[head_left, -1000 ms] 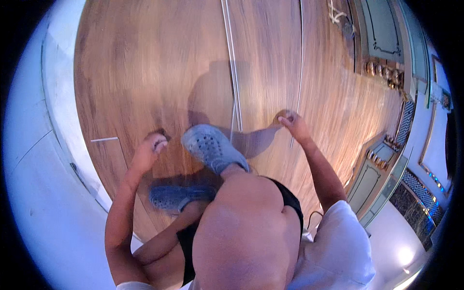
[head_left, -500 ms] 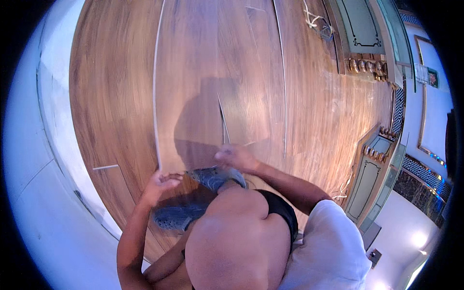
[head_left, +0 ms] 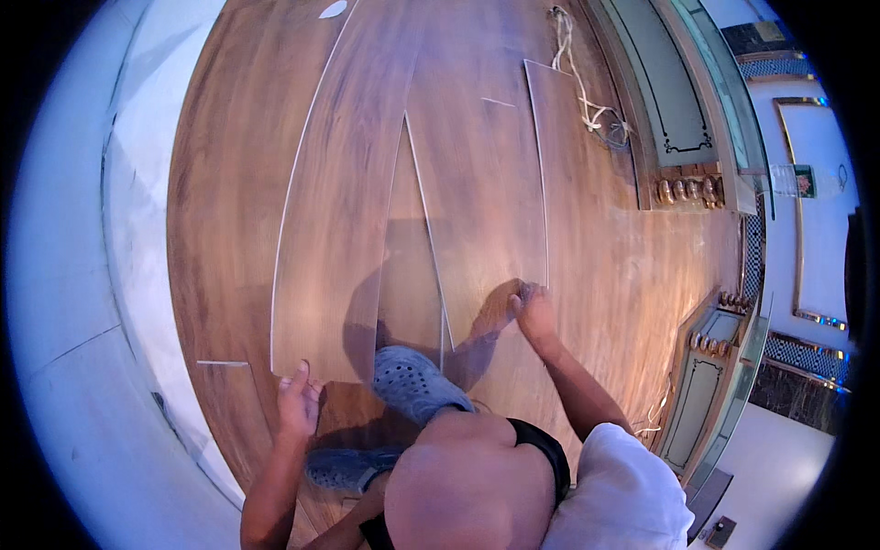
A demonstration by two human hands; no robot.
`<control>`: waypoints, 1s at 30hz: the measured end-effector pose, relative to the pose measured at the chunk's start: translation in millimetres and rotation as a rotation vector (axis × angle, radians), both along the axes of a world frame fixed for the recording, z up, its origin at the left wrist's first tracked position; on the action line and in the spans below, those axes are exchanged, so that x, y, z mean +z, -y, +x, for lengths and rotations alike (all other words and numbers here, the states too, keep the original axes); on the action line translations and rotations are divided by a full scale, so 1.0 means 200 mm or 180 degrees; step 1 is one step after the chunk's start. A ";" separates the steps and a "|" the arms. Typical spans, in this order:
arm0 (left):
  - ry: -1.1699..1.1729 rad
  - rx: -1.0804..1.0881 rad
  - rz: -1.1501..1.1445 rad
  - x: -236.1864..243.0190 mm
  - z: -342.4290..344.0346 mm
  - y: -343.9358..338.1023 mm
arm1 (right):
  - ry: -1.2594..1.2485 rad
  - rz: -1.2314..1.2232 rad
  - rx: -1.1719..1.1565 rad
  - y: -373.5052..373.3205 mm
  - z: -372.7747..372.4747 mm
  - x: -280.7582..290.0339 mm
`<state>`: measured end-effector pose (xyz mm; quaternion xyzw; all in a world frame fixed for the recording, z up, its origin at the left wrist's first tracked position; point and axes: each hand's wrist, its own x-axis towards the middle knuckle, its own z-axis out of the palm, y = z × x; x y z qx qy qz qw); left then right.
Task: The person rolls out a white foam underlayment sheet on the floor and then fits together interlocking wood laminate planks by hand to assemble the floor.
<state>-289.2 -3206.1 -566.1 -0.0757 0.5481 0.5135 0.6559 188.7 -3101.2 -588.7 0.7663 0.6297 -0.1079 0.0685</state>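
Note:
Two long wood-grain floor planks lie side by side on the wood-look floor, with a narrow wedge-shaped gap between them. My left hand (head_left: 301, 401) is closed on the near end of the left plank (head_left: 335, 247), its thumb on top and fingers curled at the edge. At the near right corner of the right plank (head_left: 486, 220), my right hand (head_left: 534, 312) is closed with its fingers pinching the edge. The near ends of the planks stand apart, and darker floor shows between them. My shadow falls across both.
My feet in blue-grey clogs (head_left: 414, 378) are close to the left plank's near end. White cords (head_left: 591, 115) lie at the far right beside a pale green cabinet (head_left: 655, 78) with glass edges. A white wall (head_left: 64, 302) runs along the left. A small white piece (head_left: 333, 9) lies far off.
The two planks' near ends have spread apart, opening a wedge between them. My right hand moved right to the right plank's corner. My left hand moved slightly nearer to me.

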 end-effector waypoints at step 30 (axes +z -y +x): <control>-0.0036 -0.1477 -0.0505 0.14 -0.04 -0.08 | -0.3886 -0.2553 -0.0566 -0.02 -1.00 0.04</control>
